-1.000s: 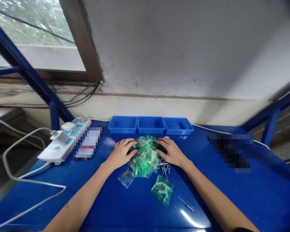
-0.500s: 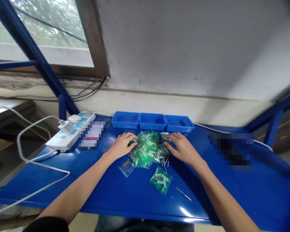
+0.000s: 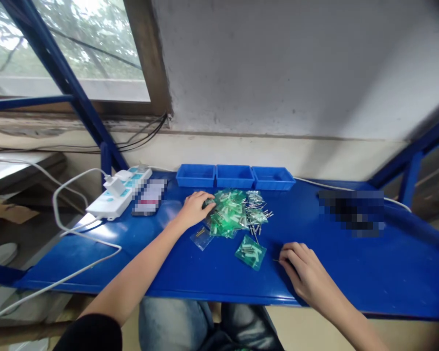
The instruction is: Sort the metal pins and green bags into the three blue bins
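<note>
Beside the pile of green plastic bags [image 3: 229,214], my left hand [image 3: 196,209] rests with curved fingers and thumb apart, touching its left edge. The bags contain white and silver pin-like parts. My right hand [image 3: 302,268] is low over the table's front right, fingertips pinched on a thin metal pin [image 3: 275,260]; most of the pin is hidden by the fingers. Between the hands lies a single green bag [image 3: 250,252] of such parts. Loose metal pins [image 3: 255,229] spread at the pile's right side. A small clear bag [image 3: 202,238] with gold-coloured pins is below my left hand.
Three blue bins [image 3: 235,176] line the back of the blue table [image 3: 205,278]. To the left are a phone-like blurred object [image 3: 149,197] and a white power strip [image 3: 119,195] with a looping cable. A blurred black object [image 3: 351,212] lies at the right.
My right hand has left the pile's right side and come down toward the front right, onto the pin lying there. The left hand stays at the pile. The view has shifted slightly.
</note>
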Motion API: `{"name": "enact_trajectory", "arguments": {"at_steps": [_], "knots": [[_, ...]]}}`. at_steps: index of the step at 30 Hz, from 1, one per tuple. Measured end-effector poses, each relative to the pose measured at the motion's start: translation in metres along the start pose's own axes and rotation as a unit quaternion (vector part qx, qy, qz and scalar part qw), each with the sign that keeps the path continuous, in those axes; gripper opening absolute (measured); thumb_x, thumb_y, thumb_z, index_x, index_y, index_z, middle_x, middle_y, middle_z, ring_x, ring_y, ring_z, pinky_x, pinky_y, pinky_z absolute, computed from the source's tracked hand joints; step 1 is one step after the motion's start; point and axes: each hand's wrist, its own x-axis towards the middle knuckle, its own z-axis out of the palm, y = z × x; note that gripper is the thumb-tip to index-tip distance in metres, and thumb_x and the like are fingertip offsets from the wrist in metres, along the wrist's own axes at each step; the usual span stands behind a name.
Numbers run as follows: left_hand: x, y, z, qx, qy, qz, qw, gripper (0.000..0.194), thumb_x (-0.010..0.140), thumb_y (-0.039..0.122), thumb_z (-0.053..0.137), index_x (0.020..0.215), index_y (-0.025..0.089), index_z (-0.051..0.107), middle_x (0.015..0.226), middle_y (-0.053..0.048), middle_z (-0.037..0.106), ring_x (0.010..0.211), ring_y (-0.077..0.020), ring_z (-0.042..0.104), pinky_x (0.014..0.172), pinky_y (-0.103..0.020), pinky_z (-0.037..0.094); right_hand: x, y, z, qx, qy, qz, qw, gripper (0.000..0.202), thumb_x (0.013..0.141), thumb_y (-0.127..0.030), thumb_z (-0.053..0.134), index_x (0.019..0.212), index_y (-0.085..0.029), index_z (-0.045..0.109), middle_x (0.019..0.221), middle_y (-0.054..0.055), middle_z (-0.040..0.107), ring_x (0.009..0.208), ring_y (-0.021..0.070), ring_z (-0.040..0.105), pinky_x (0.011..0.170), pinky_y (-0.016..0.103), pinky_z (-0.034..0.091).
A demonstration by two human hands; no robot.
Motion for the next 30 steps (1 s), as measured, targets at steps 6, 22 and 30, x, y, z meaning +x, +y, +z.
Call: {"name": "enact_trajectory", "arguments": {"at_steps": [6,22,30], "knots": [[-0.007,0.03,-0.015,-0.071,0.141,0.108,0.982,0.02,0.09,0.026,0.048,0.107,0.02,0.057,0.103,-0.006,0.062,0.101,-0.02,0.055,0.09,-0.037,0.044,0.059,-0.009,0.001,0.131,0.099,0.033,0.986,0.009,0.091,-0.024,0.041,0.086,-0.02,0.048,0.077,0.004,0.056,0.069,0.0152,0.053,0.064,0.027,0.042],[-0.015,0.046,-0.008,-0.144,0.064,0.182,0.971,0.01,0.089,0.019,0.051,0.094,0.017,0.059,0.085,-0.005,0.062,0.08,-0.0159,0.056,0.075,-0.031,0.045,0.134,-0.051,0.037,0.468,0.078,0.109,0.874,0.011,0.09,-0.032,0.047,0.089,-0.021,0.048,0.071,-0.002,0.055,0.064,0.0118,0.058,0.058,0.023,0.043],[-0.017,0.053,-0.002,-0.127,0.049,0.156,0.978,0.012,0.091,0.018,0.045,0.089,0.018,0.056,0.08,-0.003,0.06,0.077,-0.0158,0.054,0.074,-0.031,0.044,0.134,-0.053,0.043,0.491,0.104,0.129,0.855,0.013,0.089,-0.034,0.048,0.086,-0.021,0.05,0.068,-0.002,0.056,0.06,0.0109,0.056,0.054,0.022,0.045]]}}
